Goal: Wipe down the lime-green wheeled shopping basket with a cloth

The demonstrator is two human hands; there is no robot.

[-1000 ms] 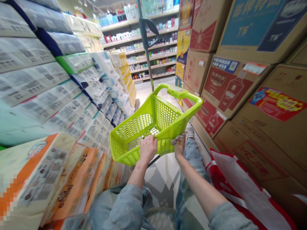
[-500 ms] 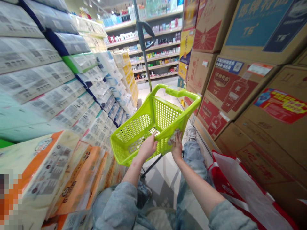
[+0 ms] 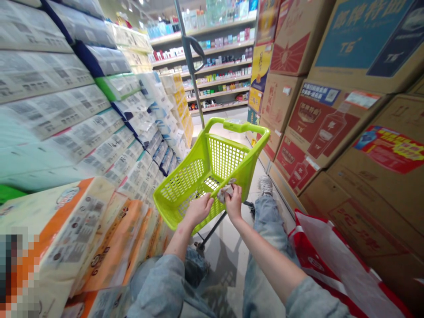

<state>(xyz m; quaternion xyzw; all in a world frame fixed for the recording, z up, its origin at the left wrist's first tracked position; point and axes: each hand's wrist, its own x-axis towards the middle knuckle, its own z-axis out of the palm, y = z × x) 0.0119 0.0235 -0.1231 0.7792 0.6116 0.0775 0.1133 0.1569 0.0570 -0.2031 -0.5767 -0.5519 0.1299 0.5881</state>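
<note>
While the left hand point(image 3: 198, 210) steadied the lime-green, perforated plastic shopping basket point(image 3: 249, 176), the right hand point(image 3: 234, 204) applied a crumpled grey-white cloth point(image 3: 226, 193) to its near rim. The basket occupied the centre of the scene, between the two rows of stock, with its narrow end toward the near left and its looped handle at the far right. A black metal bar point(image 3: 213, 232) with a small caster point(image 3: 199, 245) showed beneath it.

Left hand: the fingers curled over the near rim, left of the cloth; the fingertips inside the basket could not be fully seen. Right hand: the fingers and thumb were drawn together and pinched the cloth against the rim; the exact position of each fingertip could not be told.

Progress: cloth contact was limited to a short section of the near rim and the adjoining wall. The handle, the far wall and the left end had no cloth on them. No difference in finish marked any section as completed, so the portion done and the portion left could not be determined. The basket's interior held no visible goods.

Surroundings: white plastic-wrapped paper packs point(image 3: 49, 97) were stacked on the left, with orange-and-cream soft packs point(image 3: 82, 247) at the near left. Brown cardboard cartons point(image 3: 351, 185) lined the right side, and a red-and-white bag point(image 3: 334, 256) stood at the near right. A tall dark-grey pole point(image 3: 190, 66) rose beyond the basket, before the far shelving point(image 3: 218, 81).
</note>
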